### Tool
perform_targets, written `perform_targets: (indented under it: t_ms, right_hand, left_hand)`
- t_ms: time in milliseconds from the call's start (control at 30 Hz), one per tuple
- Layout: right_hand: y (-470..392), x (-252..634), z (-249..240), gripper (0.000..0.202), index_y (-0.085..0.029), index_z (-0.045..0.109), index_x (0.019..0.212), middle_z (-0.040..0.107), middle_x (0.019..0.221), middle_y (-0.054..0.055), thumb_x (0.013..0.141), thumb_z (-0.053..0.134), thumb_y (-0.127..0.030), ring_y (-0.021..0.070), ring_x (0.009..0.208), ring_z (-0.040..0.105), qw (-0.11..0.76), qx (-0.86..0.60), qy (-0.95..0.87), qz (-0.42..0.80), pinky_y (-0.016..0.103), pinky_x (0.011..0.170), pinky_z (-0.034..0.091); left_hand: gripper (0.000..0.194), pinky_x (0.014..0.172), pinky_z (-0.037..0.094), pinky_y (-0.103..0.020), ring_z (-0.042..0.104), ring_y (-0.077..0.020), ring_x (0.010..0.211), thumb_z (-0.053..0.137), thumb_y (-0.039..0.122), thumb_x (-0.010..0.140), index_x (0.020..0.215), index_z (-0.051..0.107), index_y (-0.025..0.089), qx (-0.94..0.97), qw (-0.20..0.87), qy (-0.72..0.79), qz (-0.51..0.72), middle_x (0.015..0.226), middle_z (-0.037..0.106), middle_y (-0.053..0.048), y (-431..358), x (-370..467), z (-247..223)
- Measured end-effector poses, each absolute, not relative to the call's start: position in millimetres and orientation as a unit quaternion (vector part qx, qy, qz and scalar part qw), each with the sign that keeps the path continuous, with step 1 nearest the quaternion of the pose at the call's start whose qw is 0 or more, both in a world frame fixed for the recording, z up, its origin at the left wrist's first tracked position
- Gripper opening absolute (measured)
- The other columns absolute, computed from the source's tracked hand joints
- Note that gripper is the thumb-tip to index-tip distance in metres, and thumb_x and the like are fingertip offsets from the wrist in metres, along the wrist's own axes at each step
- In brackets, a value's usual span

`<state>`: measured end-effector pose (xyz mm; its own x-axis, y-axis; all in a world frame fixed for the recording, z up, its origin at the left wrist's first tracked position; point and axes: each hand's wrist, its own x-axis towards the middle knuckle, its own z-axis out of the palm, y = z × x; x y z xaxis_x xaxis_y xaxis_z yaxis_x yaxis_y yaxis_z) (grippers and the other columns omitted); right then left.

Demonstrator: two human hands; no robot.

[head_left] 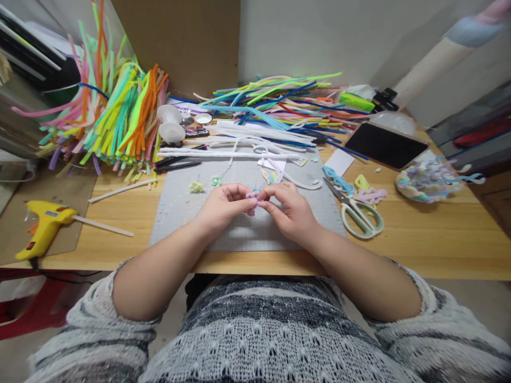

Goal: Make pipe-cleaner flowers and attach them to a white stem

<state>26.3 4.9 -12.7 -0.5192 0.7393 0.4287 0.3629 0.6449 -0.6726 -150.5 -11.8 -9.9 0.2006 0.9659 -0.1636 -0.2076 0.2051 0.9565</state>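
Note:
Both my hands meet over the grey cutting mat. Between their fingertips is a small purple pipe-cleaner piece, bent into loops. My left hand pinches it from the left with thumb and forefinger. From the other side, my right hand grips it the same way; the fingers cover part of its shape. Left of my hands, a yellow pipe-cleaner flower and a green one lie on the mat. Just beyond my fingers are small yellow and blue pieces.
Green-handled scissors lie at the mat's right edge, beside blue, yellow and pink coils. A yellow glue gun is at the left. Pipe-cleaner bundles stand at the back, with white stems and a phone.

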Motion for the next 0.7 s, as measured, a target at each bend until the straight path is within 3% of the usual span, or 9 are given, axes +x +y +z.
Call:
perform_targets:
  t_ms: [300,700]
  right_hand:
    - [1.6,21.3,-17.7,0.009,-0.021,0.054,0.086,0.061,0.079,0.000,0.084,0.058,-0.029,0.0152,0.076,0.057,0.415,-0.340,-0.792,0.292,0.033,0.078,0.039]
    - [-0.2,21.1,-21.2,0.007,-0.021,0.059,0.082,0.067,0.078,0.000,0.088,0.054,-0.021,0.0142,0.074,0.059,0.425,-0.327,-0.821,0.195,0.033,0.078,0.036]
  left_hand:
    - [0.021,0.069,0.048,-0.026,0.062,-0.0103,0.066,0.078,0.024,0.064,0.072,0.062,0.014,0.442,0.627,0.413,0.491,0.071,0.067,-0.001,-12.6,-149.0,-10.7]
    - [0.020,0.065,0.049,-0.026,0.061,-0.0111,0.064,0.074,0.028,0.066,0.071,0.061,0.013,0.486,0.557,0.469,0.484,0.067,0.065,-0.002,-15.4,-142.9,-8.1]
